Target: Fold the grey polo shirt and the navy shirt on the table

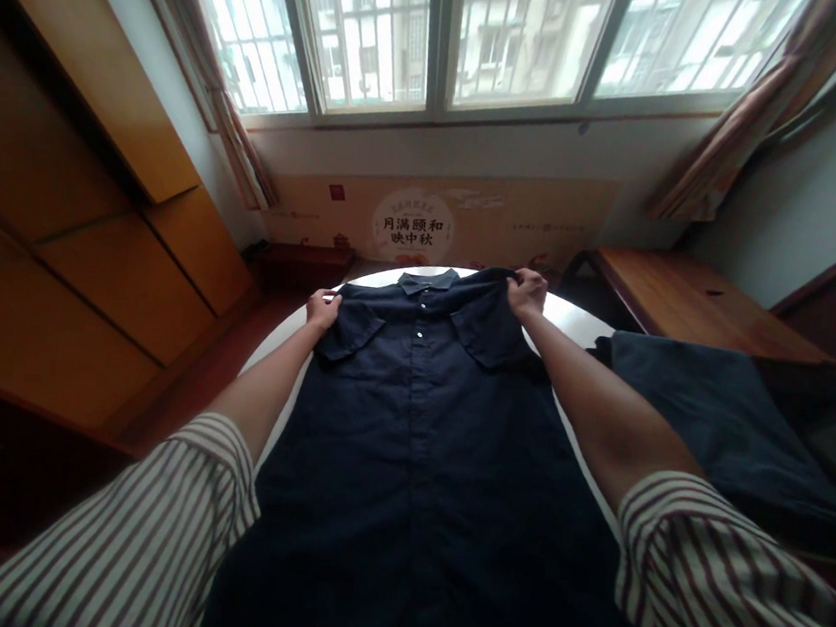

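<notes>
"How do you spread the dark shirt (417, 454) well?"

"I'd draw the left shoulder gently outward, centre the collar (428, 281), then match that pull on the right, so the button line (420, 335) runs straight. Uneven tension could twist it."

"Where is it lying?"

"Front up on the white table (576, 316), between my arms, collar toward the far edge."

"And your hands?"

"Both arms reach forward. My left hand (324, 311) is closed in a pinch on the shoulder edge. My right hand (528, 294), reaching slightly farther, has thumb and fingers closed on the opposite shoulder."
</notes>
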`<action>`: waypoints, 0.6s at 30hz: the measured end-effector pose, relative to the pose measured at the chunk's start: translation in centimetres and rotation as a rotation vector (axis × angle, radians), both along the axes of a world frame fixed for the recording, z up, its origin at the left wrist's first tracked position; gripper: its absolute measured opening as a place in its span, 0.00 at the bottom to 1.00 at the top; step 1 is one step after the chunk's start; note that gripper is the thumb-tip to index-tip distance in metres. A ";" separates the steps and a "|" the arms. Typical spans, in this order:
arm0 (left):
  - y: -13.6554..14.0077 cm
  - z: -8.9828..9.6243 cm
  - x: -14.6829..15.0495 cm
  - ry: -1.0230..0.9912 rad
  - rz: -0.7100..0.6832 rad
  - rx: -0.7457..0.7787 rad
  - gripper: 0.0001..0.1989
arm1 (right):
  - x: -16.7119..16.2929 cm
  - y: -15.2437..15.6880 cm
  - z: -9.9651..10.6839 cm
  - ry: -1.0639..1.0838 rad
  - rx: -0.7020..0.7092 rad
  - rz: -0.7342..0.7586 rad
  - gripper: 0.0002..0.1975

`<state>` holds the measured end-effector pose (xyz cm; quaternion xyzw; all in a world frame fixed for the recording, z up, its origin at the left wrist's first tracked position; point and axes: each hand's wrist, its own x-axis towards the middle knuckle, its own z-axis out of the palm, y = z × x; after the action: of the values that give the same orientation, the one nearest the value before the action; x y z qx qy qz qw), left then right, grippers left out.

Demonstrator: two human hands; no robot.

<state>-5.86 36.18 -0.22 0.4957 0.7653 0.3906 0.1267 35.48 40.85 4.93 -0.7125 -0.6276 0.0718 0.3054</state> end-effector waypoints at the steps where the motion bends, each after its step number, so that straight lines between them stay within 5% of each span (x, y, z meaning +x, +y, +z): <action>1: 0.0 0.3 0.2 0.008 -0.004 -0.005 0.16 | -0.4 -0.2 0.1 -0.003 -0.003 -0.004 0.19; 4: -1.3 1.2 0.9 0.050 -0.032 0.001 0.20 | -1.8 -2.1 0.6 -0.075 -0.058 0.001 0.27; 7: -5.1 2.0 1.7 0.230 -0.224 0.104 0.20 | -3.1 -5.9 1.8 -0.256 -0.103 0.156 0.30; 12: -16.6 3.5 3.1 0.410 -0.746 0.130 0.13 | -2.6 -17.0 4.6 -0.425 -0.092 0.650 0.19; 18: -31.5 3.9 1.7 0.361 -0.968 0.009 0.15 | 3.1 -33.2 3.6 -0.357 -0.088 0.879 0.16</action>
<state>-4.20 4.65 3.64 0.8530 0.4563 0.1990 0.1566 38.57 7.64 8.55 -0.3929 -0.9086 0.0973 0.1032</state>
